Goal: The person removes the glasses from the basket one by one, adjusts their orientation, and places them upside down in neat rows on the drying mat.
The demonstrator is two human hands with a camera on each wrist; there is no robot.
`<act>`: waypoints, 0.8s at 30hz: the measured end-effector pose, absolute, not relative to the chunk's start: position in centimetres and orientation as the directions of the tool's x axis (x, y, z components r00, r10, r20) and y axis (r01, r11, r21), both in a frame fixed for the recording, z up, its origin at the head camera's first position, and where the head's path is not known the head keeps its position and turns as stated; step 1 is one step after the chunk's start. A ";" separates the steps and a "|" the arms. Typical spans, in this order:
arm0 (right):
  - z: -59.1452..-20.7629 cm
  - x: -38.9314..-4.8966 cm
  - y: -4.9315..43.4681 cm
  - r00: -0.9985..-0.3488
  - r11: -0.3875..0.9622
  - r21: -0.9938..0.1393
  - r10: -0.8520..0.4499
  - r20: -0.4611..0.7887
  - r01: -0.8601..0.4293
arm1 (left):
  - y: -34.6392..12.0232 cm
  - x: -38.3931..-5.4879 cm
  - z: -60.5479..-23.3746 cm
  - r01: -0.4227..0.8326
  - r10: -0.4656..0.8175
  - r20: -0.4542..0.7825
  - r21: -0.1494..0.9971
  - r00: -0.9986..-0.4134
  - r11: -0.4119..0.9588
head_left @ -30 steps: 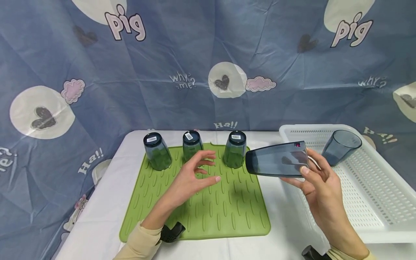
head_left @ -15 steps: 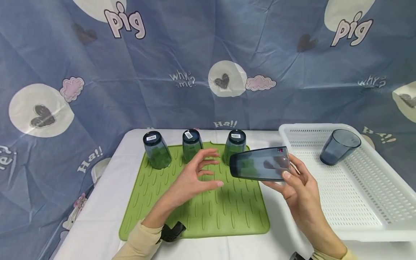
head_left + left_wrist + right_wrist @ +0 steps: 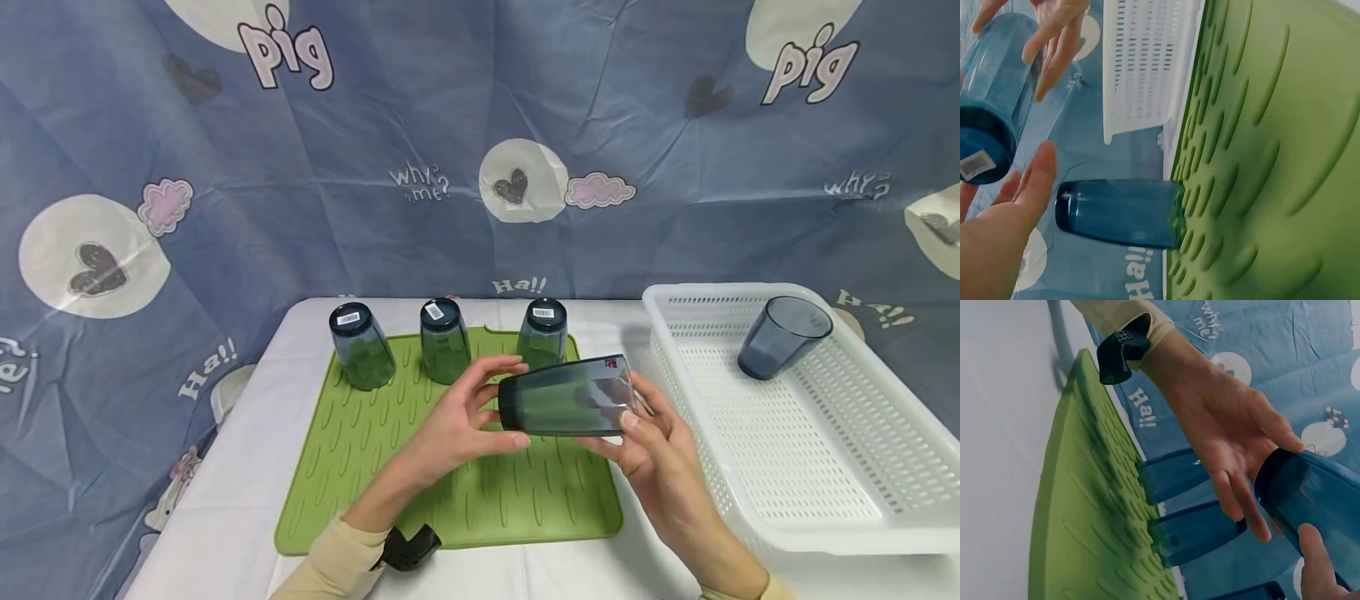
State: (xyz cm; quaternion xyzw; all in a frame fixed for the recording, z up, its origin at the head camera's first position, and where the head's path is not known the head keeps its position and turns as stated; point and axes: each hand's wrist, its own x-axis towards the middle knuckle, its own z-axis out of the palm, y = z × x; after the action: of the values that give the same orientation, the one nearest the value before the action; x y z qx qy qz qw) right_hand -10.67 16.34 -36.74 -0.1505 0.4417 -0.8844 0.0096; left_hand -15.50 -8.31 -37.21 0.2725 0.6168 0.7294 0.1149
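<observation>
My right hand [image 3: 667, 475] grips a blue-tinted drinking glass [image 3: 562, 404] near its rim, with the glass lying sideways above the green mat [image 3: 337, 492] and its dark base toward the left. My left hand [image 3: 442, 429] is at that base, its fingers and thumb spread to either side of it; in the left wrist view the base, with a white label [image 3: 977, 164], sits close by the fingers. Three similar glasses stand upside down along the mat's back: one on the left [image 3: 365, 354], one in the middle [image 3: 445, 346], one on the right [image 3: 543, 333].
A white perforated basket [image 3: 802, 533] stands to the right of the mat, with another blue glass [image 3: 780, 342] tilted at its back. A white cloth [image 3: 225, 500] covers the table. Behind everything hangs a blue printed curtain [image 3: 390, 108].
The right hand has carried the glass left and slightly down, from beside the basket to over the mat. Its base has come between the left hand's fingers and thumb; the left hand has shifted slightly right.
</observation>
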 end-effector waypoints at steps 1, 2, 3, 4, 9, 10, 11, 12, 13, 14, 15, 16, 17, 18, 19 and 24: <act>-36.8 -10.7 16.3 -0.952 -0.611 -0.784 -0.160 0.260 -0.111 | -8.2 -15.5 -37.3 0.163 0.503 0.253 0.963 -0.826 -0.216; -36.8 -10.6 16.2 -0.951 -0.617 -0.780 -0.166 0.260 -0.106 | -8.1 -15.4 -37.4 0.157 0.502 0.250 0.963 -0.828 -0.220; -36.9 -10.6 16.2 -0.951 -0.618 -0.780 -0.168 0.258 -0.102 | -8.1 -15.4 -37.4 0.150 0.502 0.245 0.963 -0.829 -0.223; -37.0 -10.6 16.1 -0.951 -0.622 -0.777 -0.171 0.256 -0.097 | -8.0 -15.3 -37.5 0.145 0.503 0.241 0.964 -0.830 -0.223; -37.3 -10.6 15.9 -0.957 -0.626 -0.775 -0.168 0.236 -0.081 | -7.7 -15.1 -37.9 0.137 0.504 0.215 0.973 -0.837 -0.187; -37.3 -10.6 15.9 -0.958 -0.627 -0.775 -0.166 0.234 -0.080 | -7.6 -15.1 -37.9 0.140 0.501 0.212 0.974 -0.839 -0.177; -37.4 -10.6 15.9 -0.957 -0.626 -0.775 -0.168 0.236 -0.081 | -7.6 -15.1 -38.0 0.143 0.496 0.209 0.975 -0.843 -0.169; -37.4 -10.6 15.9 -0.957 -0.624 -0.777 -0.167 0.237 -0.084 | -7.6 -15.1 -38.0 0.148 0.492 0.211 0.975 -0.844 -0.165; -37.4 -10.6 15.9 -0.957 -0.621 -0.779 -0.167 0.239 -0.086 | -7.6 -15.0 -38.1 0.151 0.489 0.212 0.975 -0.846 -0.163; -37.4 -10.6 15.9 -0.956 -0.615 -0.783 -0.166 0.243 -0.092 | -7.6 -15.0 -38.1 0.154 0.485 0.214 0.975 -0.848 -0.162; -37.4 -10.6 15.9 -0.955 -0.607 -0.788 -0.164 0.246 -0.098 | -7.6 -15.0 -38.1 0.156 0.482 0.216 0.975 -0.849 -0.162; -37.4 -10.5 15.9 -0.956 -0.599 -0.794 -0.160 0.246 -0.104 | -7.6 -14.9 -38.1 0.158 0.479 0.217 0.974 -0.850 -0.161; -37.3 -10.5 16.0 -0.957 -0.584 -0.804 -0.156 0.243 -0.109 | -7.6 -14.9 -38.1 0.159 0.479 0.221 0.973 -0.850 -0.168; -37.3 -10.5 16.0 -0.961 -0.563 -0.819 -0.149 0.234 -0.112 | -7.6 -14.9 -38.1 0.159 0.479 0.225 0.972 -0.849 -0.175; -37.2 -10.5 16.0 -0.964 -0.536 -0.836 -0.143 0.223 -0.114 | -7.6 -14.9 -38.0 0.157 0.478 0.227 0.970 -0.848 -0.183; -36.5 -10.3 16.5 -0.980 -0.347 -0.932 -0.122 0.158 -0.107 | -7.7 -14.8 -37.6 0.156 0.469 0.246 0.963 -0.848 -0.222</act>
State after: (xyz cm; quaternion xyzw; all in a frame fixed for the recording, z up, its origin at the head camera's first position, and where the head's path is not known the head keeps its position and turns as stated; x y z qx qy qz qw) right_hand -10.30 16.49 -36.54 -0.1002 0.5714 -0.8145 0.0048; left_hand -14.84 -7.66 -37.65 0.2542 0.6146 0.7392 0.1059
